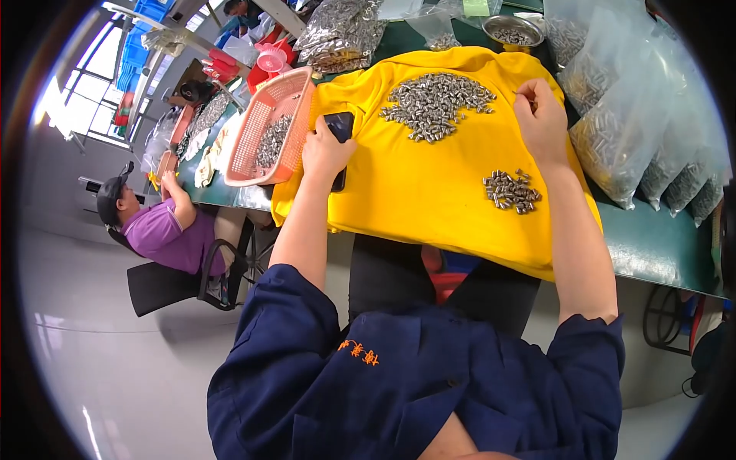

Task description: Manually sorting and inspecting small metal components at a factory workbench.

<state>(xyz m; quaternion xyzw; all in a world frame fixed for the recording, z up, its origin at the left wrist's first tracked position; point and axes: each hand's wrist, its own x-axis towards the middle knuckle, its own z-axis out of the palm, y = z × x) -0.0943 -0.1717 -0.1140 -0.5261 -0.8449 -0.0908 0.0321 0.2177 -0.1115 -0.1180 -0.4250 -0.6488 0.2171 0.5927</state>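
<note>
Head view: left hand [326, 153] grips a dark phone-like object [339, 129], partly hidden, at centre frame on the yellow cloth [429, 199]. Right hand [540, 119] pinches closed; its contents unclear. Large pile of small metal cylinders [435, 103] lies between them, smaller pile [512, 192] lower right. Pink basket [268, 130] left; clear bags [636, 130] cut off right.

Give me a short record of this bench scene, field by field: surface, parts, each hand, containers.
Surface: yellow cloth over a green table
Parts: large pile of small metal cylinders; small pile
Left hand: on a black phone-like object
Right hand: pinching something small, too small to tell what
Containers: pink basket, clear bags of parts, metal bowl
</note>
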